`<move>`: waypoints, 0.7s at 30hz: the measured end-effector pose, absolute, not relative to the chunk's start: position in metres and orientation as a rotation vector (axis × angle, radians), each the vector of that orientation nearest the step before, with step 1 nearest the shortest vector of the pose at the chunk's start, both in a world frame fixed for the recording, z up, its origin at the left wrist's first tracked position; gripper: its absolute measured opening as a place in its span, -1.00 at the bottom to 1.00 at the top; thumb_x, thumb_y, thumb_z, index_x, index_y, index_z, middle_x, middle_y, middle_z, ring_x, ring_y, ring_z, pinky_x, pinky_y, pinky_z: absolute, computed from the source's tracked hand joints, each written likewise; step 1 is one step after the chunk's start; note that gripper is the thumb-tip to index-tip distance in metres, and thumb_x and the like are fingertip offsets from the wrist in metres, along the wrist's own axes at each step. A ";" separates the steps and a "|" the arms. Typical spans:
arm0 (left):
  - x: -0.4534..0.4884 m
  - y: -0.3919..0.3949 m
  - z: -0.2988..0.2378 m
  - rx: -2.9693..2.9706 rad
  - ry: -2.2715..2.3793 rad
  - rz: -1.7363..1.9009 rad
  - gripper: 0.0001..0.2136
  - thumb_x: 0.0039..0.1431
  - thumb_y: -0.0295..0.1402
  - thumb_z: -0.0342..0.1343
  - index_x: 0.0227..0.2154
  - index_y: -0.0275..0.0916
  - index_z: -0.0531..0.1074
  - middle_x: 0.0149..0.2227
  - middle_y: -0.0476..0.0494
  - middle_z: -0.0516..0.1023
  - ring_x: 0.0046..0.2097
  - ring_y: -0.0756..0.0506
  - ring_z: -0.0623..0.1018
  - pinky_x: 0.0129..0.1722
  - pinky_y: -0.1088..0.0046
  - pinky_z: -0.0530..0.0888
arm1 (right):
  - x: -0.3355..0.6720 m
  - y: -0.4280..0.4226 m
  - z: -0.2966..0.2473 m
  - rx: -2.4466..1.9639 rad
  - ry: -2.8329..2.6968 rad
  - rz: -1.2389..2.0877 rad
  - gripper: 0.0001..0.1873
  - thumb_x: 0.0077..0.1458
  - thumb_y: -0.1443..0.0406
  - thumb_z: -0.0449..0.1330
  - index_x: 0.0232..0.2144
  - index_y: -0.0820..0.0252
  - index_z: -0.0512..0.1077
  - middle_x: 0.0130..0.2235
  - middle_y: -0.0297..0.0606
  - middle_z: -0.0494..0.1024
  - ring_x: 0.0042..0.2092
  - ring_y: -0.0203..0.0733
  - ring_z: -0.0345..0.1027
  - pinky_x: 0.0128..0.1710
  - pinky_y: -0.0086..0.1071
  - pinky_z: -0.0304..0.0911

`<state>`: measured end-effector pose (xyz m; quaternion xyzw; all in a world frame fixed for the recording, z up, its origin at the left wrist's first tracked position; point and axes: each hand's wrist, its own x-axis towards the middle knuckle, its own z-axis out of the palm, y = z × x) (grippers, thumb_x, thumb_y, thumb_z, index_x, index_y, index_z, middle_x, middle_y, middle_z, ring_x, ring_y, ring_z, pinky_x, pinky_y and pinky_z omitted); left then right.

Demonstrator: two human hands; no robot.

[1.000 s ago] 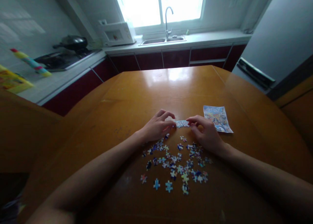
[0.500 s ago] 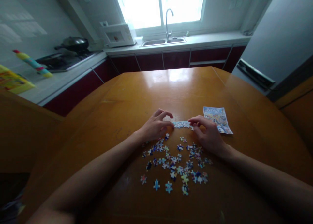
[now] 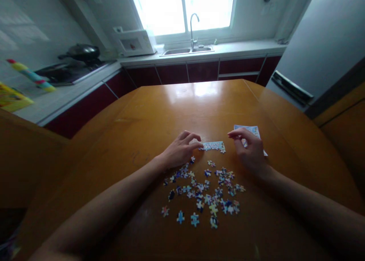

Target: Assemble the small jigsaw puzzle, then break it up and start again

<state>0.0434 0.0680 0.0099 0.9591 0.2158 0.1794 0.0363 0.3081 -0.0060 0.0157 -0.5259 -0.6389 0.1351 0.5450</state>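
A narrow strip of joined jigsaw pieces (image 3: 214,145), pale blue with lettering-like shapes, lies on the wooden table. At its left end rests my left hand (image 3: 182,149), the thumb touching the strip and the curved fingers apart. My right hand (image 3: 251,151) is off the strip's right end, over the printed picture sheet (image 3: 254,129), which it partly covers. Its fingers are loosely bent, with nothing visible between them. Loose jigsaw pieces (image 3: 199,187) are scattered between my forearms. Several separate ones, such as a blue piece (image 3: 194,219), lie nearest me.
The wooden table (image 3: 188,109) has rounded sides. Beyond it runs a counter with a sink (image 3: 178,51), a tap (image 3: 191,29) and a white microwave (image 3: 137,43). On the left are a black pan (image 3: 82,52) and a bottle (image 3: 31,75); a fridge (image 3: 316,48) stands right.
My right hand has let go of the strip's right end and moved right, over the picture sheet. My left hand stays at the left end. The view has shifted slightly.
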 end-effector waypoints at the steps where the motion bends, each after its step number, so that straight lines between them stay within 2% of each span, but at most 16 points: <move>1: 0.043 0.068 0.010 2.936 0.659 0.576 -0.54 0.05 -0.64 0.02 -0.01 -0.09 0.44 0.03 -0.14 0.42 0.02 -0.19 0.33 0.08 0.19 0.38 | 0.310 -0.006 0.018 -1.247 -1.515 0.310 -0.78 0.11 0.45 0.08 -0.36 0.10 0.50 -0.32 -0.26 0.55 -0.23 -0.14 0.41 -0.22 -0.22 0.29; 5: 0.041 0.070 0.011 2.905 0.647 0.719 -0.59 0.15 -0.61 -0.05 0.00 -0.10 0.42 -0.04 -0.14 0.48 -0.03 -0.15 0.37 0.03 0.22 0.40 | 0.319 -0.010 0.034 -1.273 -1.515 0.279 -0.79 0.12 0.44 0.09 -0.38 0.11 0.50 -0.31 -0.26 0.55 -0.21 -0.15 0.42 -0.23 -0.25 0.29; 11: 0.042 0.067 0.019 2.777 0.809 0.862 -0.79 0.19 -0.54 -0.04 -0.29 -0.18 0.49 -0.31 -0.10 0.54 -0.21 -0.09 0.45 -0.17 0.33 0.41 | 0.330 -0.024 0.046 -1.389 -1.780 0.446 -0.81 0.15 0.40 0.10 -0.30 0.12 0.51 -0.32 -0.28 0.56 -0.34 -0.20 0.40 -0.36 -0.29 0.27; 13: 0.041 0.062 0.025 2.638 0.997 0.805 -0.81 0.17 -0.53 -0.03 -0.36 -0.21 0.48 -0.38 -0.08 0.52 -0.29 -0.06 0.46 -0.27 0.40 0.40 | 0.329 -0.030 0.042 -1.402 -1.942 0.518 -0.79 0.14 0.42 0.10 -0.29 0.11 0.51 -0.30 -0.27 0.56 -0.31 -0.18 0.41 -0.32 -0.27 0.29; 16: 0.034 0.053 0.033 2.552 1.168 0.548 -0.86 0.16 -0.47 0.04 -0.32 -0.20 0.49 -0.39 -0.04 0.55 -0.41 -0.02 0.48 -0.40 0.46 0.36 | 0.321 -0.041 0.034 -1.395 -2.147 0.566 -0.74 0.11 0.48 0.09 -0.25 0.11 0.50 -0.25 -0.22 0.55 -0.24 -0.13 0.43 -0.22 -0.23 0.32; 19: 0.024 0.047 0.036 2.614 1.182 0.357 -0.93 0.19 -0.34 0.13 -0.32 -0.17 0.49 -0.48 0.01 0.53 -0.52 0.00 0.43 -0.52 0.47 0.28 | 0.308 -0.051 0.028 -1.437 -2.290 0.533 -0.79 0.15 0.45 0.09 -0.23 0.13 0.47 -0.25 -0.16 0.52 -0.27 -0.12 0.41 -0.28 -0.23 0.32; 21: 0.021 0.045 0.037 2.638 1.148 0.297 -0.89 0.17 -0.26 0.19 -0.38 -0.17 0.47 -0.52 0.03 0.49 -0.56 0.00 0.40 -0.57 0.46 0.23 | 0.299 -0.057 0.027 -1.467 -2.349 0.502 -0.85 0.20 0.40 0.09 -0.26 0.14 0.45 -0.26 -0.14 0.48 -0.30 -0.13 0.39 -0.31 -0.24 0.32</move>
